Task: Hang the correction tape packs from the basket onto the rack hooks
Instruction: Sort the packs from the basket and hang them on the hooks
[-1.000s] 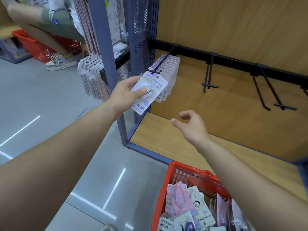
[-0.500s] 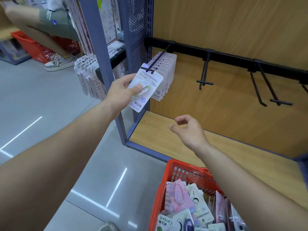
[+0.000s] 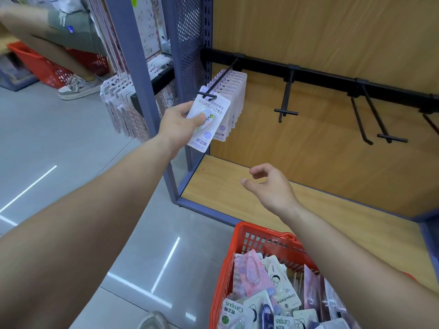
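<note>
Between the earlier frames and now, little has moved: our left hand stays at the hook tip with the pack, and our right hand keeps hovering over the basket.

Left thumb presses on the clear blister at the front of the pack. The fingers behind the card are mostly hidden, so we can confirm only a pinch between thumb and fingers. The pack's top edge meets the crossbar at the tip of the hook. We cannot tell whether the tip has entered the hang hole. Hung packs fill the same hook behind it, up to the black rail.

Right fingers are loosely curled and hold nothing; thumb and forefinger stand apart.

Two more hooks project from the rail to the right. Below them lies the wooden shelf. The red basket sits on the floor below the right forearm and contains loose packs.

At upper left, a person stands beside a second basket.
</note>
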Available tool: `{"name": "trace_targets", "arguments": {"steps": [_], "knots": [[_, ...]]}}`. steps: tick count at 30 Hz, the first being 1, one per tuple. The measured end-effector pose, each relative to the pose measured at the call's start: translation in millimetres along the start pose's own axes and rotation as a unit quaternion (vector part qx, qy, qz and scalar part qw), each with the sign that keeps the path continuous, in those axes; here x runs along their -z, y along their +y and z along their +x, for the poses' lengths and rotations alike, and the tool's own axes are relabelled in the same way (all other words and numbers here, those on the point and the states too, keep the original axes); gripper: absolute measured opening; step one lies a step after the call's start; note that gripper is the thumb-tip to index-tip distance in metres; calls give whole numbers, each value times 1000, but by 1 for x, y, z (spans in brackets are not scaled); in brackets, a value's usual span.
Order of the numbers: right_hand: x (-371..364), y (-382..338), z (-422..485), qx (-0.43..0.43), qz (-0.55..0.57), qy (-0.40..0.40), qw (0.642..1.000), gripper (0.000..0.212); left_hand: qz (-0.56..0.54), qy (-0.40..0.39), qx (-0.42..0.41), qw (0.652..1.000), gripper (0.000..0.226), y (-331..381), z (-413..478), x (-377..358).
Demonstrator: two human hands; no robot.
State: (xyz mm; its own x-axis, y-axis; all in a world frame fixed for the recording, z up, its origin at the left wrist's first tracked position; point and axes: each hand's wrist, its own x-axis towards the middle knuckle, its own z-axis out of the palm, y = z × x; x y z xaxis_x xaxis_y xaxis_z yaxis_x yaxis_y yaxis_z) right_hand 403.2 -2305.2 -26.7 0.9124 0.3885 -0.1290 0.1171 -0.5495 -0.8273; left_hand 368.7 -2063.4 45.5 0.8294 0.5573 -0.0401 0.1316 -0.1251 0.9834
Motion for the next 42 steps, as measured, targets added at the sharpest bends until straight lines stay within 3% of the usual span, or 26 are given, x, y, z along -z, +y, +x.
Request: {"name": "trace_targets", "arguments": {"steps": [2, 5, 7, 11, 16, 20, 24, 27, 30, 33, 35, 37, 42], "knots": [[4, 3, -3, 1, -9, 1, 1000, 30, 42, 7, 35, 998, 26, -2, 3, -4], [11, 9, -12, 2, -16, 10, 1000, 31, 171, 21, 84, 982, 74, -3, -7, -4], [17, 14, -24, -1, -17, 10, 1000, 31, 254, -4, 90, 963, 78, -3, -33, -5], [33, 36, -64, -14, -25, 2, 1000, 30, 373, -126, 83, 915, 69, -13, -108, -20], [61, 93, -130, -60, -4, -12, 998, 28, 416, -268, 72, 866, 59, -41, -204, -52], [81, 149, -177, -122, 3, -38, 992, 26, 417, -329, 93, 842, 57, -82, -260, -88], [96, 190, -205, -140, -36, -61, 988, 27, 412, -334, 123, 839, 78, -125, -293, -131], [103, 214, -220, -144, -40, -73, 986, 30, 415, -302, 159, 843, 106, -153, -303, -153], [109, 236, -228, -120, -59, -56, 989, 37, 463, -292, 164, 821, 123, -172, -305, -164], [113, 250, -234, -118, -63, -22, 991, 44, 491, -288, 133, 811, 114, -178, -304, -166], [114, 254, -239, -141, -56, -44, 987, 45, 493, -285, 98, 816, 105, -179, -301, -167], [112, 256, -245, -160, -43, -79, 983, 31, 499, -295, 61, 812, 94, -178, -300, -173], [110, 250, -251, -148, 14, -52, 988, 9, 524, -323, -5, 788, 80, -178, -312, -191]]}}
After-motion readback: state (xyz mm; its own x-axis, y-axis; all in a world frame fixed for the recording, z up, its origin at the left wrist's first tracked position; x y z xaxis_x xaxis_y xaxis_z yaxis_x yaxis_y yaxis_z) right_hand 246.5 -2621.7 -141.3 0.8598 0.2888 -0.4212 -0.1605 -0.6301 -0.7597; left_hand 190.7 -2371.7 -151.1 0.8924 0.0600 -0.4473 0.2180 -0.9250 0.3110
